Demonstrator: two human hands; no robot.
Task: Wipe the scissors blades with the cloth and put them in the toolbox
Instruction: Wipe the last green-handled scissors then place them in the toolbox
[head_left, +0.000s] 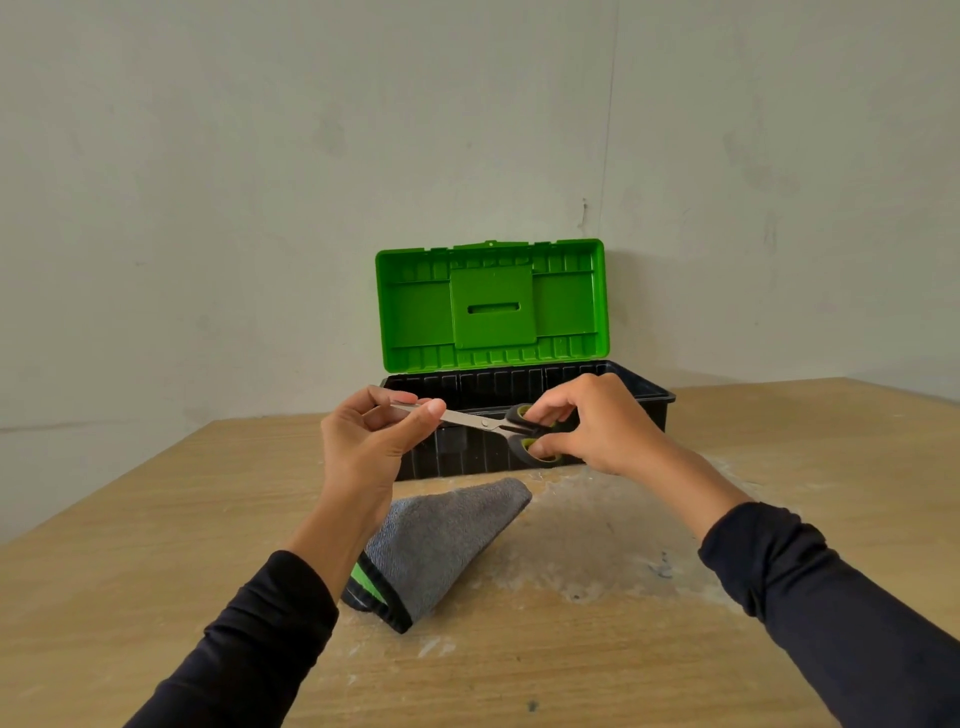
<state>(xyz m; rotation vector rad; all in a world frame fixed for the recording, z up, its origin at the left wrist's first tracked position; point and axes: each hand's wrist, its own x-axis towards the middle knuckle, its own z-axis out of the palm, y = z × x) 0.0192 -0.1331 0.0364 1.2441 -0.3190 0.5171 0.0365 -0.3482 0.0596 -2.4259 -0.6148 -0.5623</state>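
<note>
Head view: bare pale wall behind a wood counter (156, 519) w/ white dusty smears. Toolbox (644, 395) sits at the back, green lid (491, 304) up, black tray open. Scissors (483, 423) are held in the air just in front of the box, blades together. Left hand (371, 441) pinches the blade tips; right hand (592, 426) grips the handle loops. Cloth (441, 540) lies folded on the counter below, touched by neither hand.

Risk: bare fingers on the blades could get cut or slip, esp. if the loops open. Plenty of room around; the box's front rim is near the handles.
</note>
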